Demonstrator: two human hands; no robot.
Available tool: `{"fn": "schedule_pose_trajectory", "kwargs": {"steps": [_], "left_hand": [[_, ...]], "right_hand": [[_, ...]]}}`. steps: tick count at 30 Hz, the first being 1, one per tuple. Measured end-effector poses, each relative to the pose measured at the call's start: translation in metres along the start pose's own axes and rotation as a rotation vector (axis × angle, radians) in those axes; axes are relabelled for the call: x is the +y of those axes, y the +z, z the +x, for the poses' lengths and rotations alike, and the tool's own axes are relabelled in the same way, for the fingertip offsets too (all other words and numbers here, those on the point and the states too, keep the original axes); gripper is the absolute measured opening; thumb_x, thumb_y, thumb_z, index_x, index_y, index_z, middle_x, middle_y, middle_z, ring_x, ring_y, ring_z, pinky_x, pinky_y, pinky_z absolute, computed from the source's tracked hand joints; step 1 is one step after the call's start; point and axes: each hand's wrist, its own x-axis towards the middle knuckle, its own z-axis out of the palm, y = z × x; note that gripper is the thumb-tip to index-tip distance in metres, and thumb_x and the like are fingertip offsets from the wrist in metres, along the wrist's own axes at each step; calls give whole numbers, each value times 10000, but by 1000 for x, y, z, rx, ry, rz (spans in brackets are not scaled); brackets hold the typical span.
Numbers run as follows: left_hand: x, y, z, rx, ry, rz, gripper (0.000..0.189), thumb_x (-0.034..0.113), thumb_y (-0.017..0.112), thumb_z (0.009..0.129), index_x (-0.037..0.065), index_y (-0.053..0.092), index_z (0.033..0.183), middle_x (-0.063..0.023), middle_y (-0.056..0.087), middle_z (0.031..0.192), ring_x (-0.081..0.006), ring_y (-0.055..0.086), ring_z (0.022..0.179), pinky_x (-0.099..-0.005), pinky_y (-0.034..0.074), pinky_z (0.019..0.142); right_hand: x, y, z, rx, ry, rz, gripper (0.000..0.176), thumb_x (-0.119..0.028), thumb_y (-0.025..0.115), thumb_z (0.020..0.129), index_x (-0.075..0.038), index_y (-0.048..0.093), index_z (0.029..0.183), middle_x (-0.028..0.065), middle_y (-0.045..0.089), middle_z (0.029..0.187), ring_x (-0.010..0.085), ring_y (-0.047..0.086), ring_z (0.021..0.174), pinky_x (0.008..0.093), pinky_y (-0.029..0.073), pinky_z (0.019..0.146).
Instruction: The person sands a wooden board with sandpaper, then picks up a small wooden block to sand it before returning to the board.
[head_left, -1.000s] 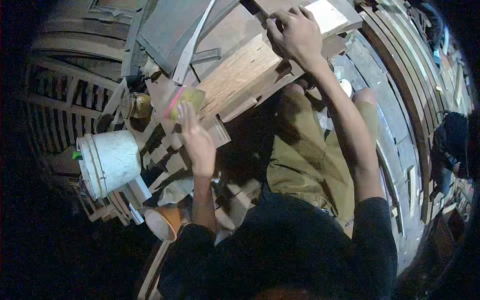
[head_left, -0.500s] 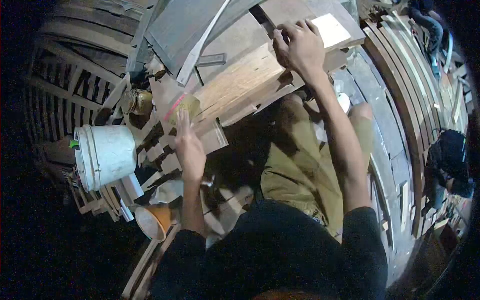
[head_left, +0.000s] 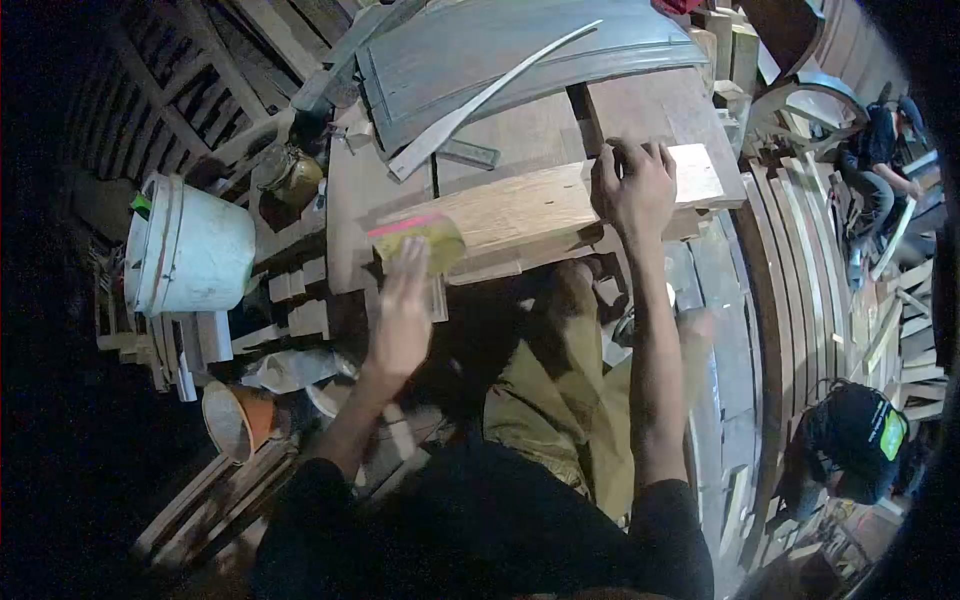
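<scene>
A pale wooden plank [head_left: 530,210] lies lengthwise along the front of a wooden bench [head_left: 350,200]. At its left end is a yellow-green pad [head_left: 440,245] with a pink edge. My left hand [head_left: 400,320], blurred, has its fingers stretched out against the pad. Closed over the plank near its right end is my right hand [head_left: 638,195], with curled fingers. Behind the plank lie a small grey metal bar [head_left: 470,153] and a long flat pale stick [head_left: 440,130].
A large grey panel [head_left: 530,60] covers the back of the bench. To the left are a white bucket [head_left: 205,245], a jar [head_left: 290,178] and an orange container [head_left: 255,420]. Stacked boards [head_left: 790,290] run along the right; two people [head_left: 870,180] [head_left: 850,440] are beyond them.
The camera view has turned, bringing more of the bench and the people at right into sight. My left hand and the pad sit slightly farther onto the plank. My right hand stays on the plank.
</scene>
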Motion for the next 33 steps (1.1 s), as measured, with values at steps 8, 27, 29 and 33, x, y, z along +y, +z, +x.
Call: {"fn": "schedule_pose_trajectory", "kwargs": {"steps": [8, 27, 29, 33], "left_hand": [[26, 4, -2, 79, 75, -61, 574, -125, 518, 854, -125, 474, 1426, -312, 480, 1483, -426, 418, 1443, -496, 330, 1222], [28, 3, -13, 36, 69, 89, 599, -90, 550, 833, -172, 447, 1418, -353, 437, 1496, -458, 404, 1439, -480, 334, 1219], [9, 0, -9, 63, -20, 57, 611, -85, 563, 836, -171, 433, 1427, -331, 435, 1510, -445, 396, 1448, -472, 331, 1221], [8, 8, 0, 107, -194, 136, 651, -71, 587, 828, -177, 397, 1441, -349, 421, 1510, -442, 360, 1471, -460, 314, 1233]], "right_hand": [[-2, 3, -2, -25, -18, 23, 200, -235, 624, 930, -78, 746, 954, 91, 681, 786, 303, 635, 879, 437, 437, 1047], [1, 3, -3, -104, 30, -41, 259, -314, 631, 958, -104, 762, 1030, 151, 714, 956, 328, 648, 975, 444, 413, 1081], [10, 7, -5, -101, -6, -64, 254, -316, 632, 963, -119, 770, 1045, 141, 723, 1008, 332, 644, 1019, 444, 422, 1072], [15, 9, -7, -87, -11, -63, 256, -324, 635, 959, -122, 768, 1045, 128, 727, 987, 332, 647, 1023, 449, 416, 1085]]}}
